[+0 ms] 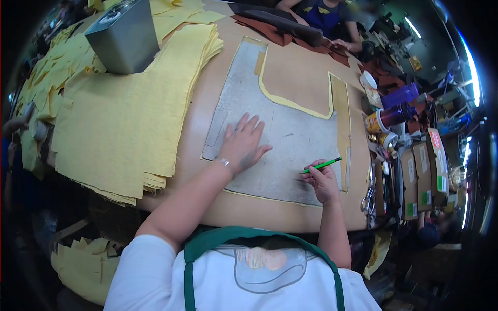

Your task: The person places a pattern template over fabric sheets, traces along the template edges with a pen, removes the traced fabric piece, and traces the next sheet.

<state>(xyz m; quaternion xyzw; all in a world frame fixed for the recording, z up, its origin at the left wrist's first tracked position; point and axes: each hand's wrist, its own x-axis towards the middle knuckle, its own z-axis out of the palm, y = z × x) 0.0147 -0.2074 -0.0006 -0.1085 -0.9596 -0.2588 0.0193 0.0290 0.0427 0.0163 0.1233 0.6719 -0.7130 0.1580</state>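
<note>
My left hand [244, 144] lies flat with spread fingers on a large grey pattern template [285, 135], which has a deep cut-out at its far side. Under the template, yellow cloth [290, 102] shows along the edge of the cut-out and the near edge. My right hand [322, 184] grips a green pencil [328, 163] near the template's right side, its tip pointing left just over the grey surface. Whether the tip touches the template, I cannot tell. Tan strips [340, 124] run along the template's right arm.
A thick stack of yellow cloth [119, 124] lies on the left, with a metal can [124, 41] on it. Dark red-brown material [290, 33] and another person [332, 20] are across the table. Jars [374, 122], scissors [368, 199] and cardboard boxes [423, 171] line the right edge.
</note>
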